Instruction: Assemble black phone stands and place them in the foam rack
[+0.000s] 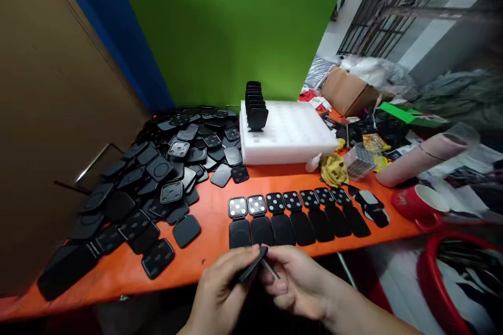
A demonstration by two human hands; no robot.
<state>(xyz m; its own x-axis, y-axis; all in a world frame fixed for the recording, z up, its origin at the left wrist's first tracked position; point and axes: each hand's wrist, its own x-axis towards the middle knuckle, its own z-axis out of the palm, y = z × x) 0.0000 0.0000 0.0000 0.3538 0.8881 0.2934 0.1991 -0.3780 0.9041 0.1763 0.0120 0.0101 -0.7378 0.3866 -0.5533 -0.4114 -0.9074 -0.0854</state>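
My left hand [222, 288] is closed round a flat black plastic case [253, 265] held edge-on below the table's near edge. My right hand [298, 282] pinches a thin metal pin [272, 270] against that case. Just beyond my hands, a row of several open black hinged cases [298, 214] lies on the orange table [212, 256], with dotted upper halves. The two cases at the left end have shiny inserts [247, 205].
A big heap of black cases [157, 178] covers the table's left. A white foam block [286, 133] holds upright black pieces [255, 107]. To the right lie a yellow cloth [334, 169], a red cup [418, 203], a pink roll [424, 159], a cardboard box [349, 94] and clutter.
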